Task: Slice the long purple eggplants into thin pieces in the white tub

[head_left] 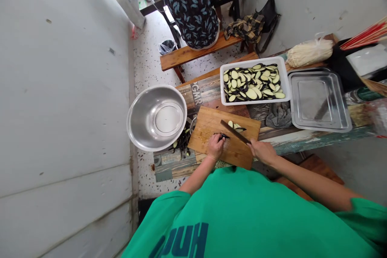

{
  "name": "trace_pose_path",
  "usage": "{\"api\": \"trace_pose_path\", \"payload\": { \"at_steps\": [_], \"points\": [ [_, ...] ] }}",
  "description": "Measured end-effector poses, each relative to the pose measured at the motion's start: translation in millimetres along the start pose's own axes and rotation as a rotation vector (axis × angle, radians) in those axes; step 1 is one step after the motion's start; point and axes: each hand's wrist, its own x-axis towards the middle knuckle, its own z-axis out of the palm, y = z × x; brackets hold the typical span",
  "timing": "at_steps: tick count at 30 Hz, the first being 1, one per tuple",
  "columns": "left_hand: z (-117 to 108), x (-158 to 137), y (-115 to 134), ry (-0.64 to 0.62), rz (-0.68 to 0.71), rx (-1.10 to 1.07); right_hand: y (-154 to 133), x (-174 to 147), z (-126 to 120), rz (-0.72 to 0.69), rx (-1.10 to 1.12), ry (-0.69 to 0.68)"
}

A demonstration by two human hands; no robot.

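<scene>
My left hand (215,146) is closed on a dark piece of eggplant (224,136) and presses it to the wooden cutting board (201,123). My right hand (262,151) grips the handle of a knife (235,132), whose blade slants across the board just right of the eggplant piece. Beyond the blade lie a few pale eggplant slices (236,125) with dark skin. A white tray (223,84) behind the board holds many eggplant slices (252,82).
A steel bowl (142,121) stands at the left above dark eggplant scraps (182,143). Right of the board are a grey cloth (278,115) and a clear plastic lid (320,100). A bundle of white noodle-like strands (310,53) lies behind. Another person (190,8) sits on a bench (178,57).
</scene>
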Motion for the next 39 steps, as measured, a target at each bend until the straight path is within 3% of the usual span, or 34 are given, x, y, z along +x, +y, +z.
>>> {"api": "trace_pose_path", "payload": {
  "at_steps": [6, 10, 16, 19, 23, 32, 39],
  "points": [
    [-0.6, 0.4, -5.0, -0.034, 0.044, -0.024, 20.2, -21.7, -1.5, -0.178, -0.106, -0.020],
    [3.4, -2.4, -7.9, -0.037, 0.034, -0.058, 15.7, -11.0, -2.5, -0.157, -0.097, -0.065],
    [4.5, -5.8, -6.2, -0.053, 0.063, -0.084, -24.4, 29.6, -4.6, -0.108, -0.030, -0.044],
    [-4.3, -10.3, -5.7, -0.051, -0.021, -0.093, -26.7, 36.2, -4.4, -0.047, -0.023, -0.012],
    [-12.0, -18.3, -3.6, 0.031, -0.229, -0.051, -7.6, 21.5, -7.2, -0.008, -0.015, 0.024],
    [0.7, -4.8, 9.1, -0.096, -0.007, -0.030, 6.0, -28.2, -15.5, -0.136, -0.123, -0.002],
    [-4.0, -0.3, 14.2, -0.071, -0.054, -0.030, 14.8, -47.3, -11.1, -0.094, -0.092, -0.053]
  ]
}}
